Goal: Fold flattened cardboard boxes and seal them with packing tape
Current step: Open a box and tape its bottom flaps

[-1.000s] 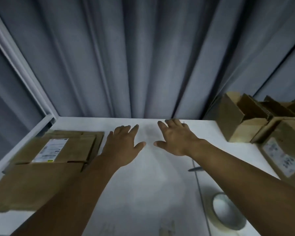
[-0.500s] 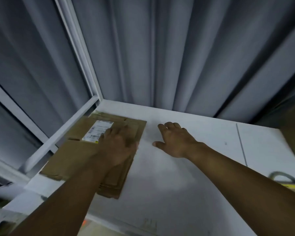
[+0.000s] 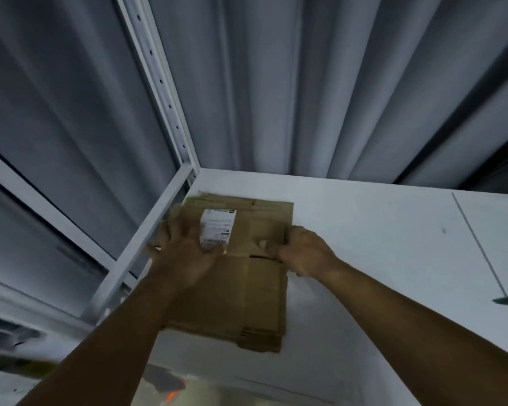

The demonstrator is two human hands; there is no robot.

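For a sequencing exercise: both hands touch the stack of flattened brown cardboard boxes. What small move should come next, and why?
Probably lift the top flattened brown cardboard box off the stack: the right hand grips its edge, the left hand rests on it.

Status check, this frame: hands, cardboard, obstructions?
Left hand on flattened box stack, grip blurred. Right hand pinches its right edge. Nothing else on the stack.

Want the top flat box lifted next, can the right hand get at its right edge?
Likely yes: the right hand is at that edge of the top flattened box, thumb on top, nothing in between.
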